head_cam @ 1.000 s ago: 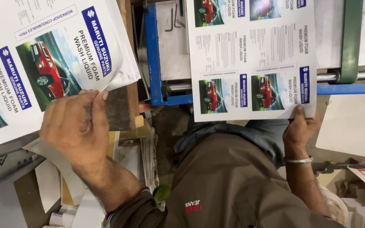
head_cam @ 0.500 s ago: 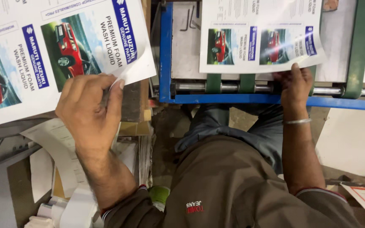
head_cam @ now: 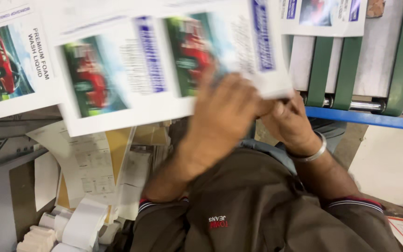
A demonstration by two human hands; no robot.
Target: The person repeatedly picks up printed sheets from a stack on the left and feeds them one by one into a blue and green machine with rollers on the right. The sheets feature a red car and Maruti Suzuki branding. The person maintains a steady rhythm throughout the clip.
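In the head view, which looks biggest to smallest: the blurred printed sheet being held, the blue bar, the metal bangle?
1. Printed sheet, though blur and nearness to the camera enlarge it.
2. Blue bar.
3. Metal bangle, clearly smallest.

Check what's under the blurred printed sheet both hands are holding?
Under the blurred printed sheet lie another red-car sheet, pale papers and cardboard; the left hand and right hand grip its edge. The rest is covered.

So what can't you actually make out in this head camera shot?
- Printed sheet, head view: motion blur smears its pictures and lettering.
- Left hand: blurred, fingers indistinct.
- Right hand: fingertips hidden by the left hand and the sheet's edge, so its grip cannot be told.
- Sheet on the machine bed: cut off by the top edge.
- White rolls: cropped at the bottom edge.
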